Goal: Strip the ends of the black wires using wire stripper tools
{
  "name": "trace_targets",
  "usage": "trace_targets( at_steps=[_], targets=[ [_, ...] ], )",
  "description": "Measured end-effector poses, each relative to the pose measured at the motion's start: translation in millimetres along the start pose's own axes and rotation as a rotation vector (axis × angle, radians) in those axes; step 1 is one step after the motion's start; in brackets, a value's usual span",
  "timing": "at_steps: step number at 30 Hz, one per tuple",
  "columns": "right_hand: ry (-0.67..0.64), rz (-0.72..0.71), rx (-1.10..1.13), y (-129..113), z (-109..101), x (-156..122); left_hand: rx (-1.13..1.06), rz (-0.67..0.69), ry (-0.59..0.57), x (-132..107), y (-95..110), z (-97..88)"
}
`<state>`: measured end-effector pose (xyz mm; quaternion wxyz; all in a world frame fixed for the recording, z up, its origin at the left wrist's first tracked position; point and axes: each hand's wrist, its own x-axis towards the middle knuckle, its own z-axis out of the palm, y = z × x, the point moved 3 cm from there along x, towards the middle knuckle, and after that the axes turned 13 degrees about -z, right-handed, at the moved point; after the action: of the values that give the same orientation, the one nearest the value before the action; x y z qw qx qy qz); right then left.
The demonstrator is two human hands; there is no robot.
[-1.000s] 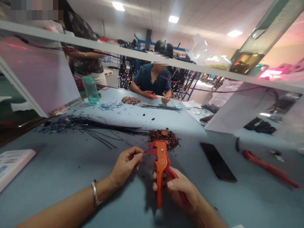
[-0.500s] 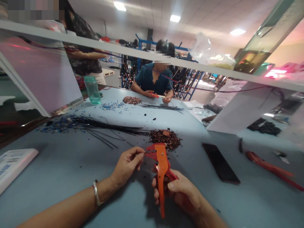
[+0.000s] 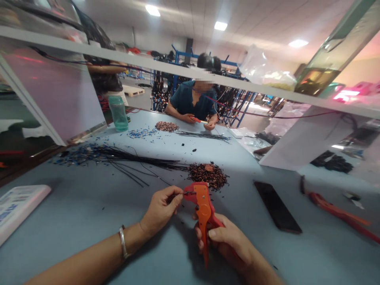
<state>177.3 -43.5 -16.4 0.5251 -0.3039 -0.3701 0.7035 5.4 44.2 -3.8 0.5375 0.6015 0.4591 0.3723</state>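
Observation:
My left hand [image 3: 163,208] pinches a thin black wire [image 3: 185,193] between thumb and fingers. The wire's end sits in the jaws of an orange and red wire stripper [image 3: 204,209]. My right hand [image 3: 227,239] is wrapped round the stripper's handles, which look squeezed together. Just beyond the tool lies a heap of short dark and copper-coloured offcuts [image 3: 209,175]. A bundle of long black wires [image 3: 142,159] stretches left from that heap, its far-left ends among small blue pieces [image 3: 80,153].
A dark phone [image 3: 277,206] and red-handled pliers [image 3: 341,209] lie to the right. On the left are a white box-like device [image 3: 25,206] and a green bottle [image 3: 118,114]. Across the table, a co-worker [image 3: 194,99] holds a red tool. A white shelf beam [image 3: 166,67] spans above.
My right hand's grip on the stripper has tightened and its handles are closer together. The wire's end has gone between the jaws. The whole view has shifted slightly.

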Motion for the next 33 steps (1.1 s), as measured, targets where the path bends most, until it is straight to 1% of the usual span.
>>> trace_targets(
  at_steps=[3, 7, 12, 22, 25, 29, 33],
  targets=[
    [0.023, 0.005, -0.037, 0.8, -0.8, 0.6, 0.022, 0.021, 0.004, 0.8, -0.1, -0.3],
    [0.028, -0.042, -0.117, 2.2, -4.0, 2.7, 0.037, 0.039, -0.001, 0.7, 0.2, -0.1],
    [-0.019, -0.055, -0.175, 3.1, -2.8, 3.1, 0.056, 0.059, -0.015, -1.1, 1.3, 0.4],
    [-0.064, -0.075, -0.273, 4.9, -2.5, 0.5, 0.120, 0.119, 0.002, -4.4, 1.7, -0.6],
    [-0.071, -0.089, -0.269, 3.3, -0.6, 0.9, 0.166, 0.149, 0.022, -6.9, 1.6, -1.4],
    [-0.123, -0.091, -0.320, -0.4, 2.0, 1.6, 0.218, 0.217, 0.061, -10.9, 3.0, -2.2],
    [-0.127, -0.095, -0.323, 0.9, 0.4, 1.7, 0.251, 0.238, 0.084, -12.2, 3.8, -2.4]
  ],
)
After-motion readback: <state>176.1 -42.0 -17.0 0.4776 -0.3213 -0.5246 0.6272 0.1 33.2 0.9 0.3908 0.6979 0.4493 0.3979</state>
